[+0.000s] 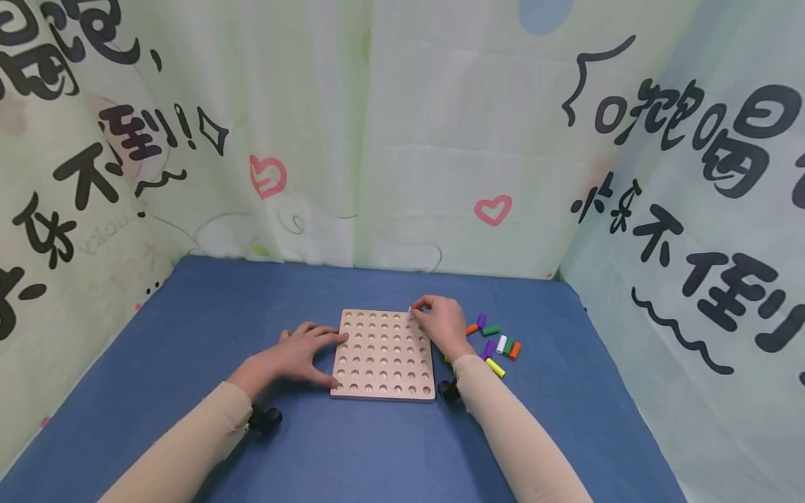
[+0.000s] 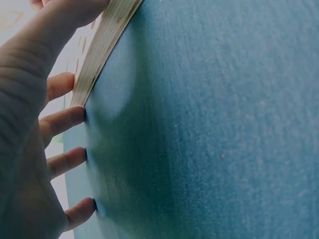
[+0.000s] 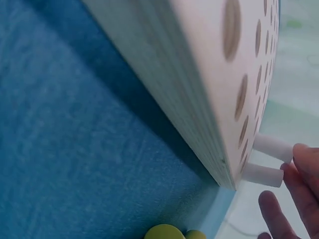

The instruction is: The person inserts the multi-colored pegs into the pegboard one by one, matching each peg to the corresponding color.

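A square light-wood board (image 1: 383, 355) with rows of round holes lies flat on the blue cloth. My left hand (image 1: 295, 356) rests at its left edge with fingers spread; thumb and index touch the board, while other fingertips (image 2: 77, 157) reach the cloth. At the far right corner, my right hand (image 1: 442, 325) pinches the top of a white peg (image 3: 271, 147), which stands slightly tilted at the board. Beside that peg, a second white peg (image 3: 262, 175) stands upright from the board near its corner. The head view mostly hides both behind the right fingers.
Right of the board lie several loose pegs, including a green peg (image 1: 490, 330), a white peg (image 1: 501, 344), an orange peg (image 1: 515, 351) and a yellow peg (image 1: 495, 367). The right forearm passes close to them. A printed curtain (image 1: 415, 140) surrounds the table's back and sides.
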{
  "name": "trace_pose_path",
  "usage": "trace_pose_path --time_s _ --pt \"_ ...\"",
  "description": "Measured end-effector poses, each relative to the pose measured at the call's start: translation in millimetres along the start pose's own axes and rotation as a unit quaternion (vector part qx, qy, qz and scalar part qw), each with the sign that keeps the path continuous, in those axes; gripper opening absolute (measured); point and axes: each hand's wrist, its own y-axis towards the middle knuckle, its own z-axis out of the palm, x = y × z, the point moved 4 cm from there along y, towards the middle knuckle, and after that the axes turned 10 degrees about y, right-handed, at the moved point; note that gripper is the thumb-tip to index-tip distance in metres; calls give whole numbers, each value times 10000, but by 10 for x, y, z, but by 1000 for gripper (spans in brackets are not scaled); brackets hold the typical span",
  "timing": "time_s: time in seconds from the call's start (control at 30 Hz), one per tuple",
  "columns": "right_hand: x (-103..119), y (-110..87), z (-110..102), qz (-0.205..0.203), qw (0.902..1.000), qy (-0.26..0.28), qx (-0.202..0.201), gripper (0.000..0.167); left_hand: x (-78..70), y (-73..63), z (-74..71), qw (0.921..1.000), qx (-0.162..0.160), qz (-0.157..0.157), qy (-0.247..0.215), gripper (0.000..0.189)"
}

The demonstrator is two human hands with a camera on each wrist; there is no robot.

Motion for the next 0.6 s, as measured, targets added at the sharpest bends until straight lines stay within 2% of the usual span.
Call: trace_pose_path --time_s 0.37,0.6 --pt "-30 -42 -23 -66 10000 21 -66 12 -17 2 4 9999 88 -51 17 97" --pt "-41 -40 -74 -20 9999 -90 -99 12 -20 -9 -18 10000 27 -26 15 98"
